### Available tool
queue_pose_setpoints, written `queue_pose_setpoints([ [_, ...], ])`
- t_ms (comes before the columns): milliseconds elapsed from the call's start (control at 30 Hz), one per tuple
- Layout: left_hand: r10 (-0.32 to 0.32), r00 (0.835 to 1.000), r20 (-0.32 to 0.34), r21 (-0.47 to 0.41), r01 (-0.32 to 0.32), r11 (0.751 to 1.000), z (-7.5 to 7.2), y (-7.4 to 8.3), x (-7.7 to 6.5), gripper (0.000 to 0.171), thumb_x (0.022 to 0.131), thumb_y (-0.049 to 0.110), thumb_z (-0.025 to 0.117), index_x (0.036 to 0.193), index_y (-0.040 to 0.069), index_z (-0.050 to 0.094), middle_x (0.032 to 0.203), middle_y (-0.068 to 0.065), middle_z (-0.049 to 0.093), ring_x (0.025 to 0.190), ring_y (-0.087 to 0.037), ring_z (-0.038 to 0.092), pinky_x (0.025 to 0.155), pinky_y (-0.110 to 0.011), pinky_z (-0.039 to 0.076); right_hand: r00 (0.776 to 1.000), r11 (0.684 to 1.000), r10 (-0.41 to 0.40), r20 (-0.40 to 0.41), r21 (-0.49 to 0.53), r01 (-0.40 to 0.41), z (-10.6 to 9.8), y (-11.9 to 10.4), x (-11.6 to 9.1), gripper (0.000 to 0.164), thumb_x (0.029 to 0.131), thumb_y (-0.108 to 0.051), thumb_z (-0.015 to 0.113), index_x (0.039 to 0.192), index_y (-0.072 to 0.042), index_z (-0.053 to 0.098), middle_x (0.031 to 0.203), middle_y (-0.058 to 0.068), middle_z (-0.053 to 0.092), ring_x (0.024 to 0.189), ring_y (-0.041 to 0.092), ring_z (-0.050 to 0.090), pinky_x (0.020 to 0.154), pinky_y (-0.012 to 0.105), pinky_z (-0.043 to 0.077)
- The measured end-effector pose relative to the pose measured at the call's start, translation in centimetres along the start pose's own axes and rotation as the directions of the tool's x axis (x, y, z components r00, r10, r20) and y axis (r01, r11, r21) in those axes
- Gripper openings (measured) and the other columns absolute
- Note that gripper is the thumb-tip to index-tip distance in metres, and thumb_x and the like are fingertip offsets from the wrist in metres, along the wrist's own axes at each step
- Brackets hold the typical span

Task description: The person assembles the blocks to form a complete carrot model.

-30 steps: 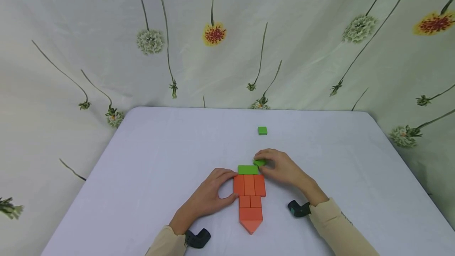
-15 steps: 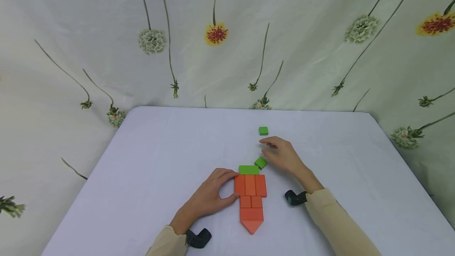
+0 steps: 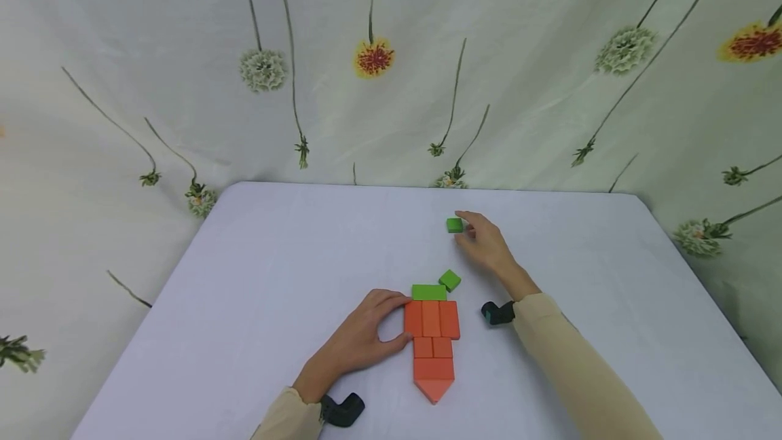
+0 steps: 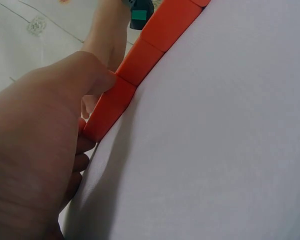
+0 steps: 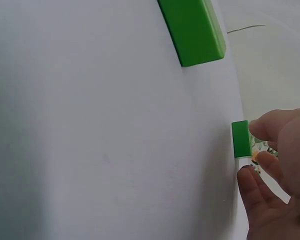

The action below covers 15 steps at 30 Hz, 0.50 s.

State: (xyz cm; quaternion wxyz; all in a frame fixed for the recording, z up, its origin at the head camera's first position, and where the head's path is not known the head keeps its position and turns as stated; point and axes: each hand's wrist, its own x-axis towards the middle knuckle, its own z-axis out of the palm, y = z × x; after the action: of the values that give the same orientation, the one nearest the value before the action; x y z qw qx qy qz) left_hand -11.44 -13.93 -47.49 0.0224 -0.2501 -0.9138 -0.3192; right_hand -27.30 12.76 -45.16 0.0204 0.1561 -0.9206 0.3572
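Observation:
In the head view, several flat orange blocks (image 3: 431,321) lie together in a column ending in a near-pointing triangle block (image 3: 434,390). A green rectangular block (image 3: 429,292) touches the column's far end. My left hand (image 3: 362,339) holds the upper-left orange block (image 3: 413,318) by its two ends, with thumb and forefinger. Off the green rectangle's right corner lies a small green block (image 3: 449,280), turned askew. My right hand (image 3: 485,244) is at a second small green block (image 3: 454,225) farther back, thumb and fingers apart around its right side; the right wrist view shows a gap below this block (image 5: 241,139).
A white-covered table (image 3: 293,257) carries the blocks. Behind it hangs a flower-print cloth (image 3: 537,87). Black wrist cameras (image 3: 343,410) stick out from both wrists.
My right hand has let go of the nearer small green block, leaving it askew, and moved away to the farther one. My left hand stays in place.

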Motion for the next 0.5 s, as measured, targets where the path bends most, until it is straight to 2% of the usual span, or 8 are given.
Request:
queue_pose_setpoints([
  [200,0.014,1.000,-0.011,0.001,-0.014,1.000,0.29,-0.16,0.14,0.054,0.091,0.033,0.078,0.139,0.013,0.062,0.137,0.000,0.061,0.131,-0.017,0.053,0.110,-0.039,0.051,1.000,1.000,-0.008,-0.003,0.002,0.008,0.28,0.47,0.20,0.045,0.099,-0.006,0.060,0.143,0.002,0.057,0.143,0.026,0.057,0.118,0.039,0.061,0.102,0.053,0.052],
  [500,0.014,1.000,-0.023,0.013,-0.014,1.000,0.50,-0.44,0.09,0.055,0.090,0.032,0.079,0.139,0.013,0.063,0.136,0.000,0.061,0.130,-0.016,0.053,0.110,-0.039,0.051,0.999,0.999,0.034,-0.026,0.026,-0.034,0.43,0.41,-0.05,0.037,0.099,-0.010,0.064,0.135,0.000,0.064,0.132,0.024,0.063,0.117,0.038,0.063,0.100,0.051,0.053],
])
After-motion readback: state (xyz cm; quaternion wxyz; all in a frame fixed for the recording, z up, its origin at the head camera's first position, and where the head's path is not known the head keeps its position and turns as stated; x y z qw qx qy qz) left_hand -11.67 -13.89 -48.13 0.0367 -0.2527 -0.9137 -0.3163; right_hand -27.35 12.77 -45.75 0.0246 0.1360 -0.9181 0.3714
